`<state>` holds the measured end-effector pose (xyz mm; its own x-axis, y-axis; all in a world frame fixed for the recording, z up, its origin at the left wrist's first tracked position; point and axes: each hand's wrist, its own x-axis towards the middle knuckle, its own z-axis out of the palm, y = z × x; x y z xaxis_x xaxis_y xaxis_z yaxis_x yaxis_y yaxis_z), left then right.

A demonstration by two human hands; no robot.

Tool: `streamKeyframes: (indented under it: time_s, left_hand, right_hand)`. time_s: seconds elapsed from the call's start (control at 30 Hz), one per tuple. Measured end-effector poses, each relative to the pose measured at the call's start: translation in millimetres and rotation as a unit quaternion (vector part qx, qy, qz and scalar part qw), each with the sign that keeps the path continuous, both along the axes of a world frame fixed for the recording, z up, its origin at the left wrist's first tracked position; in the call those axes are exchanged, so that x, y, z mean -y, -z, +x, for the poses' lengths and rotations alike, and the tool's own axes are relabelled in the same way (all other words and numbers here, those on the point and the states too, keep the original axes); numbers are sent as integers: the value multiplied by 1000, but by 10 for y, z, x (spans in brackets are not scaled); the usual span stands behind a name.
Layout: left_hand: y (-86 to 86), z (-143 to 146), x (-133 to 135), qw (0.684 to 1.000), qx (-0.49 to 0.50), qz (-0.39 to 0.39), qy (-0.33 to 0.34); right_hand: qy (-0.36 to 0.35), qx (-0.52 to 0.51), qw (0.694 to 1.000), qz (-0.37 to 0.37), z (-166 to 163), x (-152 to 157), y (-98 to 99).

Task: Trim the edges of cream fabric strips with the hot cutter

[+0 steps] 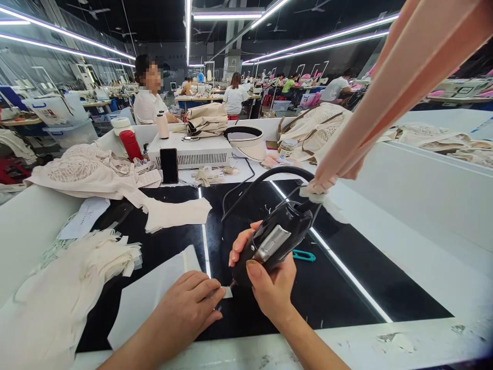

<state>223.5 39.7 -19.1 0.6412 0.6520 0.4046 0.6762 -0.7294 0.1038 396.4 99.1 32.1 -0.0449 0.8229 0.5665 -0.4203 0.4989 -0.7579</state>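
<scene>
My right hand point(273, 282) is wrapped round a black corded hand tool point(275, 239) with a silver plate on its side. The tool leans down to the left, its thin tip close to a small pale fabric strip point(228, 292). My left hand point(192, 298) holds that strip against the black mat point(339, 298), fingers together; part of the strip is hidden under them. Beneath and beside the left hand lies a white sheet point(154, 288). Twisted pink fabric point(370, 113) is tied at the tool's upper end, by its black cable point(262, 177).
Pale fabric strips point(103, 262) are heaped at left, near a beige lace bra point(88, 169). A teal thread snipper point(304, 255) lies right of the tool. Behind stand a phone point(169, 166), a white vented box point(192, 151) and a red bottle point(131, 146). White walls edge the table.
</scene>
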Motion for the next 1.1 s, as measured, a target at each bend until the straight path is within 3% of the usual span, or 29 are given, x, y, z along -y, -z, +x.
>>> streamKeyframes:
  time_s: [0.83,1.1]
  left_hand:
    - [15,-1,21,1000,3,-22,-4]
    - [-35,-62,36,998,53,31,17]
  right_hand:
    - [-6,5,1000,-7,33,114,25]
    - [20,19,1000,-10,56,117,1]
